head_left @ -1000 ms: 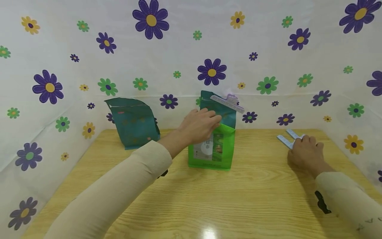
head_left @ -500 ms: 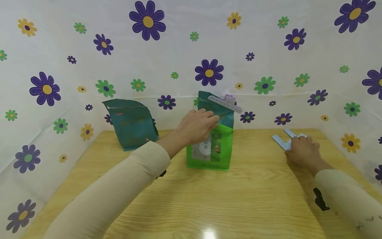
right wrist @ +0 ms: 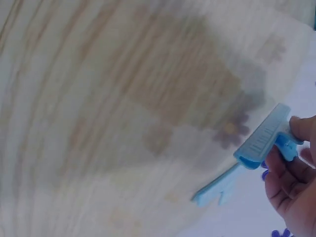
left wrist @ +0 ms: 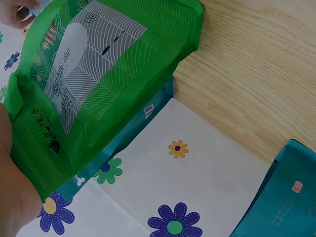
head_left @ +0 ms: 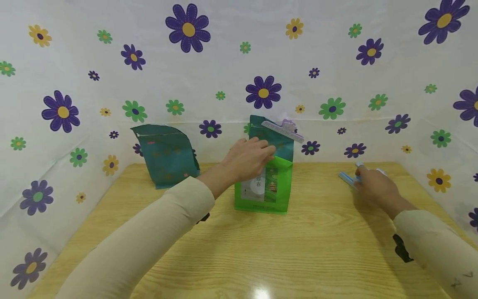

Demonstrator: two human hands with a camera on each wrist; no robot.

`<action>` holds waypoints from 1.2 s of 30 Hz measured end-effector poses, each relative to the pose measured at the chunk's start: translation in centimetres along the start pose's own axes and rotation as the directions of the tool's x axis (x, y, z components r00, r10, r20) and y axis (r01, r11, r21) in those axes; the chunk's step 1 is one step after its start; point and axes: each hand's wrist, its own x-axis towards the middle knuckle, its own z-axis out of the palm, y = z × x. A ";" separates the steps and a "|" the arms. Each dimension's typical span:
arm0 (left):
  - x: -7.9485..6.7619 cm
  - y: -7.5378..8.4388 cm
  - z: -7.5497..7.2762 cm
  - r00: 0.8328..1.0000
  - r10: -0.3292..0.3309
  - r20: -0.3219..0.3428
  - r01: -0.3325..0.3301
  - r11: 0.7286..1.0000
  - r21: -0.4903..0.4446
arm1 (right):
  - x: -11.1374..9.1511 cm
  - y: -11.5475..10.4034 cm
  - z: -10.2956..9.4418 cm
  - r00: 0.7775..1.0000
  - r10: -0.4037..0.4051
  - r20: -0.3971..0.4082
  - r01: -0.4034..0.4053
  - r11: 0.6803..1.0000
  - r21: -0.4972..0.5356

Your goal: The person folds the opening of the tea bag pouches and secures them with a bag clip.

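Note:
My left hand (head_left: 248, 160) grips the folded top edge of a bright green tea bag (head_left: 281, 187), which stands upright near the table's middle. In the left wrist view, the tea bag's (left wrist: 98, 74) silver label shows, with the hand at the left edge. Off to the right, my right hand (head_left: 375, 187) pinches a light blue bag clip (right wrist: 264, 138) by its handle, thumb on one side and fingers on the other. A second blue clip (right wrist: 217, 185) lies just beyond it on the table.
Behind the green bag stands a teal bag (head_left: 270, 141) with a lilac clip (head_left: 281, 129) across its top. Another teal bag (head_left: 169, 158), its top unclipped, stands at the left. A flower-printed cloth (head_left: 224, 62) encloses the back and sides of the wooden table (head_left: 298, 249).
My right hand has shifted slightly left and turned, now pinching one blue clip whose angle has changed against the other. The left hand stays on the green bag.

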 end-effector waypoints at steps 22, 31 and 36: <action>0.2 0.4 0.7 1.000 -0.005 -0.012 0.005 1.000 -0.021 | -0.8 -5.6 -2.6 0.940 -0.293 -0.173 0.295 0.955 -0.016; 0.0 0.7 0.7 1.000 -0.005 0.007 0.006 0.999 -0.039 | -1.4 -7.5 -4.0 0.888 -0.396 -0.235 0.420 0.906 0.060; 0.1 0.4 0.6 1.000 -0.014 -0.014 0.014 1.000 -0.021 | -1.3 -8.7 -4.9 0.872 -0.410 -0.267 0.446 0.890 0.093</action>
